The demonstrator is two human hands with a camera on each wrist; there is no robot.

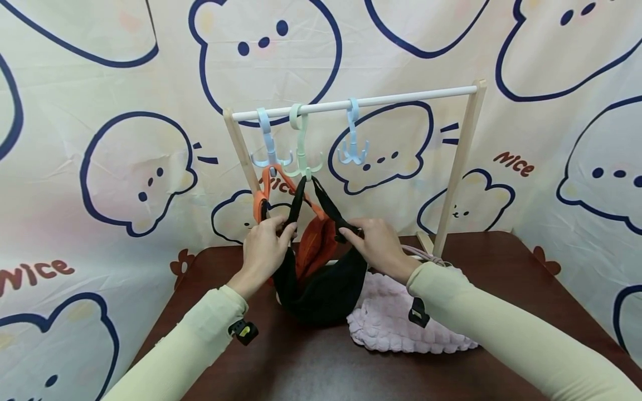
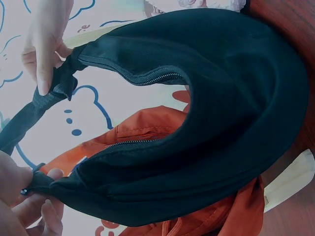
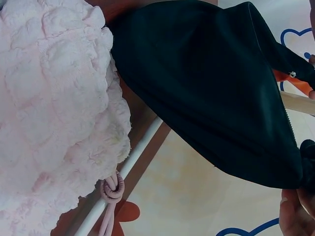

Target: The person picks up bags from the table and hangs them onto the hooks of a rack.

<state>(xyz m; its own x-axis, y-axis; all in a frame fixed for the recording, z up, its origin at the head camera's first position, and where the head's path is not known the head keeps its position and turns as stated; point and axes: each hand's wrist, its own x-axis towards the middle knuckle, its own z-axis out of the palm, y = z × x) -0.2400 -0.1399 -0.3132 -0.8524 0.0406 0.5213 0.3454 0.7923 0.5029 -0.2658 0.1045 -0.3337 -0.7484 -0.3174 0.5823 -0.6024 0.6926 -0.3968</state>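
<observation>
A black zippered shoulder bag hangs by its strap from the pale green hook. My left hand pinches the strap's left side, just above the bag body. On the right side, my right hand grips the strap near its knot. In the left wrist view the bag's zipper gapes between the two strap ends. Behind it an orange bag hangs from the left blue hook. The right wrist view shows the black bag's outer side.
A pink fluffy bag lies on the dark wooden table, right of the black bag, its pink cord knotted. The white rod of the wooden rack carries another blue hook. A patterned cloth stands behind.
</observation>
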